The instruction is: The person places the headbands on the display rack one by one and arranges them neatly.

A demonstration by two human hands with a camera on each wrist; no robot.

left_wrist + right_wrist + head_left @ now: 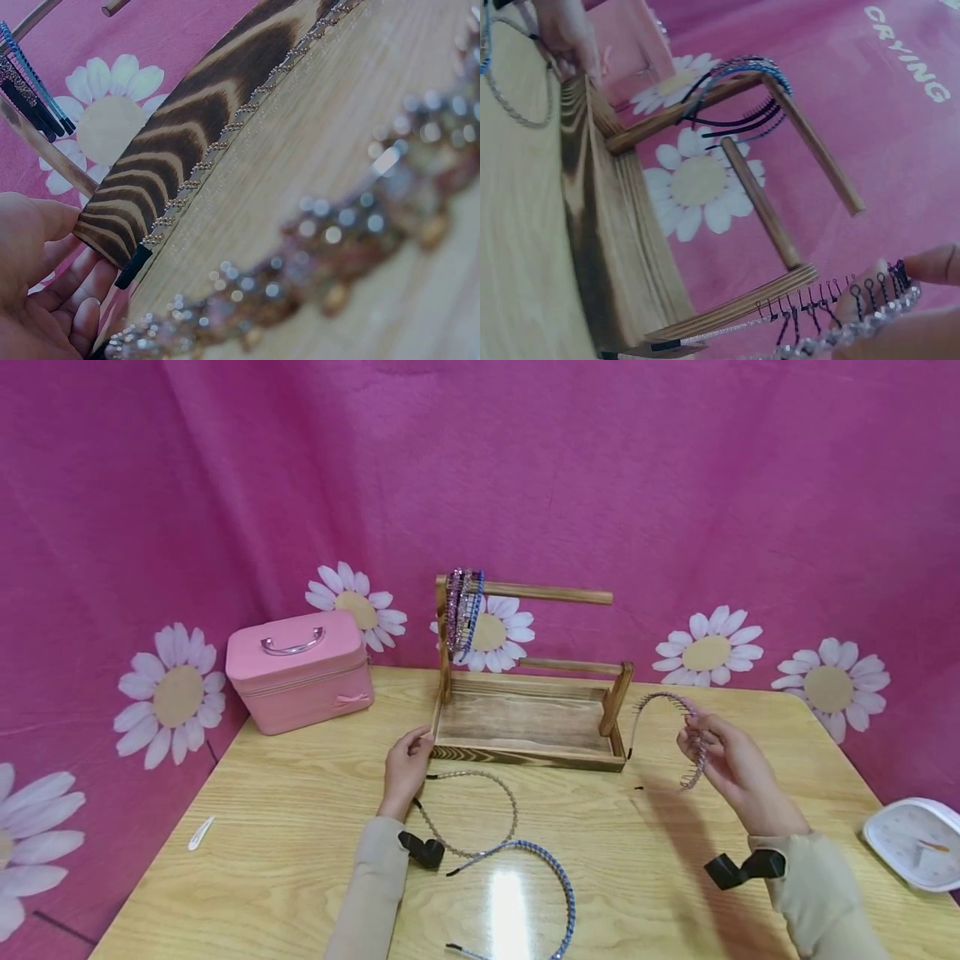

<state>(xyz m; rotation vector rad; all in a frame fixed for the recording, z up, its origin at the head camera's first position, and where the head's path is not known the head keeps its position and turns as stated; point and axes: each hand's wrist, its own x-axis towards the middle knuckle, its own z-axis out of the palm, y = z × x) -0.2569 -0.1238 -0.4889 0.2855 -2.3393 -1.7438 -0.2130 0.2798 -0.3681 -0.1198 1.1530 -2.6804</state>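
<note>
My right hand (738,768) pinches a pink beaded headband (701,753) with wire-like teeth, held up beside the right end of a wooden rack (525,760). In the right wrist view, thumb and fingers are on the beaded headband (889,311). My left hand (406,770) grips the rack's front left corner, thumb and fingers about it in the left wrist view. Several headbands (463,614) hang at the left of the rack's upper bar (547,592). Near my left hand lies a beaded headband (514,806); a blue-and-white headband (567,889) lies closer to me.
A pink case (300,664) with a metal handle stands back left. A white hair clip (200,832) lies at the left, and a white clock (917,847) sits at the right edge. The lower bar (570,666) extends from the rack's right post. A pink flowered cloth (600,485) hangs behind.
</note>
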